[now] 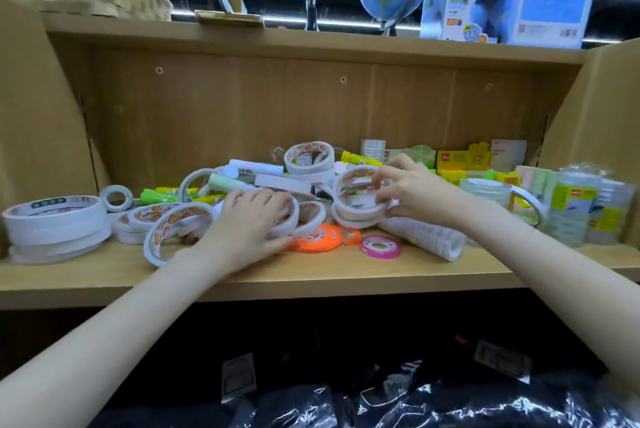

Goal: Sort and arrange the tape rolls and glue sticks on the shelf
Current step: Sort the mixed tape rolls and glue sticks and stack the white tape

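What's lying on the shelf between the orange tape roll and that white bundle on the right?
In the head view, a pink tape roll lies flat between the orange tape roll and the white bundle.

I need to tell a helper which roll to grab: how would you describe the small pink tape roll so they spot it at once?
Look at the wooden shelf under the globes, at its front edge right of the middle. The pink tape roll lies flat there, just right of the orange tape rolls. It is the only pink roll, small and thin beside the white ones.
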